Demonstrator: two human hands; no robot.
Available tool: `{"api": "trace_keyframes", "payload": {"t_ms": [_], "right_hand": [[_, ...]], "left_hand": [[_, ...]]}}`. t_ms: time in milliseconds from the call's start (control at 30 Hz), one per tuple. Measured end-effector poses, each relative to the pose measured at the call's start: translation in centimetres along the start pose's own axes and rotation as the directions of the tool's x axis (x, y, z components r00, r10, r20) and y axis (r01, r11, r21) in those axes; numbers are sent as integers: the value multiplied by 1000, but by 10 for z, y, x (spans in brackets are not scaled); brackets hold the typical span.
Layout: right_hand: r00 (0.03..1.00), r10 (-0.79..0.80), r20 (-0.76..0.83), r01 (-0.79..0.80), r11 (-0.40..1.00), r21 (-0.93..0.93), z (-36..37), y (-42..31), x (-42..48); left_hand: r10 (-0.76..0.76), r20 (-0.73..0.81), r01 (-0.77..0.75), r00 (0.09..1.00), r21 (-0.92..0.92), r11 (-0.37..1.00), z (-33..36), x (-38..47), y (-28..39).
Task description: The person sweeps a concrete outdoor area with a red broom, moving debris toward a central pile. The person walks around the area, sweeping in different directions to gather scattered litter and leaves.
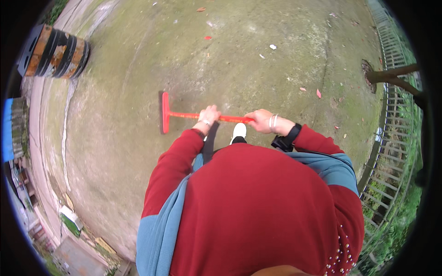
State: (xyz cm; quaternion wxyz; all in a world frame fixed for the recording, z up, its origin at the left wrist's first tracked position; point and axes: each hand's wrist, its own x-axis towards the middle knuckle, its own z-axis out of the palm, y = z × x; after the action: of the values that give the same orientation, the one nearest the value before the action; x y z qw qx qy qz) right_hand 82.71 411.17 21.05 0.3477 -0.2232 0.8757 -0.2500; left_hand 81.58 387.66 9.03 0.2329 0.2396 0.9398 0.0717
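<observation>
A red-handled broom (165, 112) with a dark strip of bristles lies across the view, its head towards the left. My left hand (209, 115) grips the middle of the handle. My right hand (261, 120) is closed round the handle's right end, with pale bangles and a black strap at the wrist. A dark strap hangs below my left hand. One white shoe (239, 131) shows beneath the handle, between my hands. Whether the bristles touch the mossy ground (193, 69) I cannot tell.
A rusty, black-banded barrel (58, 53) stands at the upper left. Along the right runs a railing (393, 114), with a tree trunk (380, 76) beside it. Red leaves (318, 93) and white scraps (272, 47) are scattered ahead. A white box-like planter (71, 217) is at the lower left.
</observation>
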Motion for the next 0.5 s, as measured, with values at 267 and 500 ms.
{"api": "trace_keyframes", "payload": {"t_ms": [267, 500], "right_hand": [[994, 74, -84, -84, 989, -121, 50, -76, 71], [954, 268, -136, -53, 595, 802, 78, -46, 41]], "left_hand": [[-191, 10, 191, 982, -125, 974, 58, -26, -50], [-264, 22, 258, 964, -302, 918, 65, -13, -40]]}}
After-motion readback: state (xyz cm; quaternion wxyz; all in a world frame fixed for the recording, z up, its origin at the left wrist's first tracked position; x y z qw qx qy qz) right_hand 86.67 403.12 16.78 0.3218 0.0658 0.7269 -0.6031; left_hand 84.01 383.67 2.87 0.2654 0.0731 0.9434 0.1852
